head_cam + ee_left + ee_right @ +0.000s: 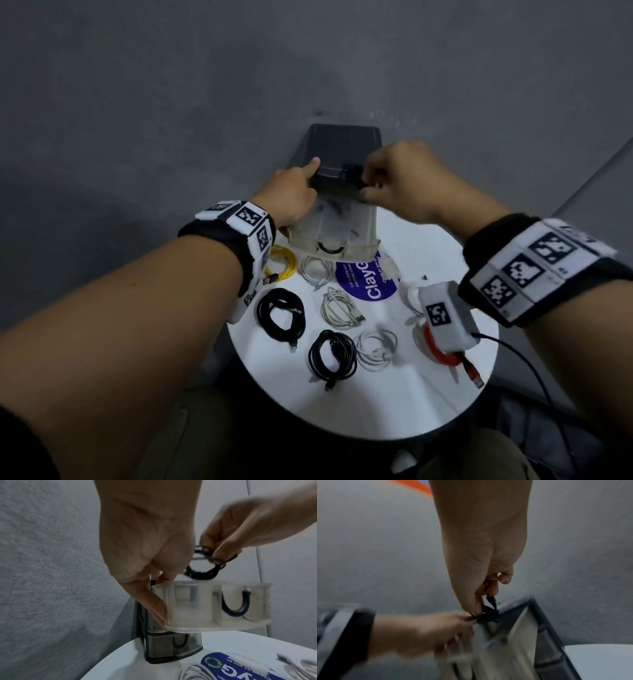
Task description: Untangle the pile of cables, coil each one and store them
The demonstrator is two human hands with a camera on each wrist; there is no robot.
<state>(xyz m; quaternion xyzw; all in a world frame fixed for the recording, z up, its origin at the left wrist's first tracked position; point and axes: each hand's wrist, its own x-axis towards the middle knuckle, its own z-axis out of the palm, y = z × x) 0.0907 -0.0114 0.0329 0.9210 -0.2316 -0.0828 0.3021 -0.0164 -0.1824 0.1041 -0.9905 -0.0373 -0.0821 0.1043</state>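
On the round white table (pixel 428 394), nearer than the drawer unit (pixel 344 144) at its far edge: coiled yellow cable (pixel 282 262), black coils (pixel 281 313), white coils (pixel 339 308), an orange cable (pixel 445 353) under a white wrist device (pixel 448 317), a blue sticker (pixel 368 284). Translucent drawer (pixel 214 603) pulled out of that unit, a dark cable loop (pixel 235 604) lying inside. Left hand (pixel 291 192) gripping the drawer's left corner, fingers curled round its wall. Right hand (pixel 407 178) pinching a small black coiled cable (pixel 202 566) just above the drawer's open top, fingertips (pixel 491 589) clamped together on it. Small cable tightly wound, blurred.
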